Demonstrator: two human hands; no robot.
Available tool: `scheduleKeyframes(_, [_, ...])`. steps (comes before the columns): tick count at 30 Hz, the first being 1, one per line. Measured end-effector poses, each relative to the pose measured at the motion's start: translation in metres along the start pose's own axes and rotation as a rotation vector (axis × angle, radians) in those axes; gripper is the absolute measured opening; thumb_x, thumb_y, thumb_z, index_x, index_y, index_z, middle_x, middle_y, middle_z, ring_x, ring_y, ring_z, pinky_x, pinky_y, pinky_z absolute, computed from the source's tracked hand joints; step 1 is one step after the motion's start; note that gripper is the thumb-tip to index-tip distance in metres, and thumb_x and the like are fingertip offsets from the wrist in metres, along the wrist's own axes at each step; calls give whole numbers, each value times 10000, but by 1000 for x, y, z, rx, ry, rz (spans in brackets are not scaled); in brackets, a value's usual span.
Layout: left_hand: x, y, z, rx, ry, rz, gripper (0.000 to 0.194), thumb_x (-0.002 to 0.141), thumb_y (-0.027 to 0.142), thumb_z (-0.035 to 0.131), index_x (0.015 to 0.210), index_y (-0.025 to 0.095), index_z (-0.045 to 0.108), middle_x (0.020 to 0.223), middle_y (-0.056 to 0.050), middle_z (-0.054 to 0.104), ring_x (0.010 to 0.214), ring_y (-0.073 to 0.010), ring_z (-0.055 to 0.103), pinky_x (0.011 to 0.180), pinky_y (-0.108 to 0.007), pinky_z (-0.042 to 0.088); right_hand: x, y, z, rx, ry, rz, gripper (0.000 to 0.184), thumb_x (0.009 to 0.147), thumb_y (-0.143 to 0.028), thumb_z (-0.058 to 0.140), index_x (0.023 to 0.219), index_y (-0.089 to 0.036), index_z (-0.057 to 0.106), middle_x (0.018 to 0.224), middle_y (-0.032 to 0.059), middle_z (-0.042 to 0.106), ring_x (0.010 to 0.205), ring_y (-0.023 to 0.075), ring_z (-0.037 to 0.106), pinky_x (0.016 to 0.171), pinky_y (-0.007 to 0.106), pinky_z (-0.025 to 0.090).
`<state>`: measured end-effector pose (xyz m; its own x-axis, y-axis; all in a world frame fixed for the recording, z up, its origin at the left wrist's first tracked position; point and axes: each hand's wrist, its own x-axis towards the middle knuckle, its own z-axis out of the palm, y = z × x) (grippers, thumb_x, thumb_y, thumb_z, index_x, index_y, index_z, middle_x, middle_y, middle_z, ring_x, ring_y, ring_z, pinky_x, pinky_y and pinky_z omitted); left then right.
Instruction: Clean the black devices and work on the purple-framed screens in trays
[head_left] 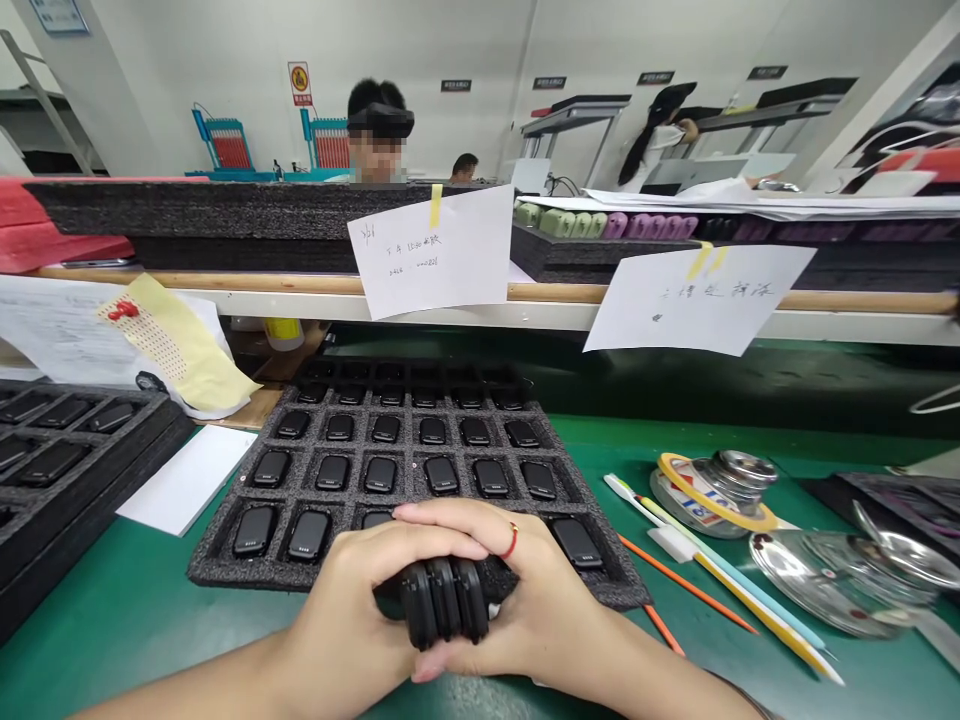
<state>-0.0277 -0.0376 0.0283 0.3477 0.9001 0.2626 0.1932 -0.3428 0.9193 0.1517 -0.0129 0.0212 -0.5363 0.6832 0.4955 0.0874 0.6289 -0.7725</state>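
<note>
A row of small black rounded devices (pixel 446 600) stands side by side between my two hands, at the front of the table. My left hand (pixel 360 585) is closed round the row from the left, its fingers reaching over the top. From the other side my right hand (pixel 536 590), with a red ring on one finger, wraps the same row. Palms and fingers hide part of the devices. Just beyond lies a grey foam tray (pixel 300 460) whose compartments hold similar black devices (pixel 381 475); my hands block some of its near compartments.
At left is another foam tray (pixel 161 440), beside white paper (pixel 187 480). Brushes and sticks (pixel 720 575), yellow tape (pixel 716 490) and glass dispenser bottles (pixel 832 580) lie right. A shelf edge (pixel 547 312) with hanging notes crosses behind. Other people are beyond it.
</note>
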Motion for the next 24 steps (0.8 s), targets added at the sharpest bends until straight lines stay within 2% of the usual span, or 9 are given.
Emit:
scheduleKeyframes(6, [-2, 0, -2, 2, -9, 13, 321, 682, 206, 884, 978, 271, 775, 834, 18, 789, 668, -155, 702, 624, -214, 521, 0, 1, -1, -19, -9, -5, 775, 622, -406, 936, 1302, -258, 596, 1223, 52, 737, 1073, 213, 729, 996, 313, 575])
scheduleKeyframes(10, [-2, 0, -1, -1, -8, 31, 328, 683, 192, 879, 985, 256, 768, 861, 14, 793, 710, -164, 720, 667, -209, 544, 0, 1, -1, -15, -10, 13, 782, 607, -408, 943, 1294, -252, 604, 1221, 50, 737, 1086, 212, 724, 1002, 301, 567])
scheduleKeyframes(16, [0, 0, 1, -1, 23, 130, 397, 646, 97, 869, 996, 241, 749, 845, 49, 789, 689, -117, 724, 667, -143, 554, 1, -3, 0, 10, -19, 39, 725, 657, -453, 908, 1284, -239, 616, 1217, 74, 730, 1098, 234, 710, 1007, 335, 555])
scheduleKeyframes(19, [-1, 2, 2, -4, 15, 161, 466, 668, 9, 816, 1052, 263, 739, 1018, 46, 799, 886, -130, 760, 829, -145, 562, 0, -5, -5, 81, -35, 22, 820, 702, -548, 855, 1396, -262, 526, 1386, 104, 616, 1300, 278, 580, 1122, 405, 458])
scheduleKeyframes(21, [-2, 2, 3, 11, 3, 190, 541, 673, -45, 770, 1107, 276, 727, 1160, 33, 772, 1046, -154, 738, 954, -181, 538, -1, -5, -10, 205, -57, 83, 852, 786, -666, 721, 1488, -292, 416, 1518, 110, 484, 1411, 297, 460, 1169, 458, 391])
scheduleKeyframes(22, [-3, 1, 3, 25, -5, 207, 573, 677, -59, 752, 1136, 282, 717, 1197, 30, 760, 1085, -159, 726, 982, -192, 528, -2, -4, -12, 276, -67, 145, 851, 824, -716, 636, 1520, -312, 361, 1556, 107, 434, 1418, 299, 450, 1162, 476, 394])
scheduleKeyframes(24, [-4, -1, 4, 58, -13, 239, 589, 701, -55, 735, 1174, 294, 700, 1213, 28, 754, 1112, -162, 716, 990, -205, 530, -3, -2, -15, 386, -93, 286, 888, 847, -788, 508, 1566, -333, 256, 1565, 120, 415, 1354, 303, 523, 1108, 507, 445])
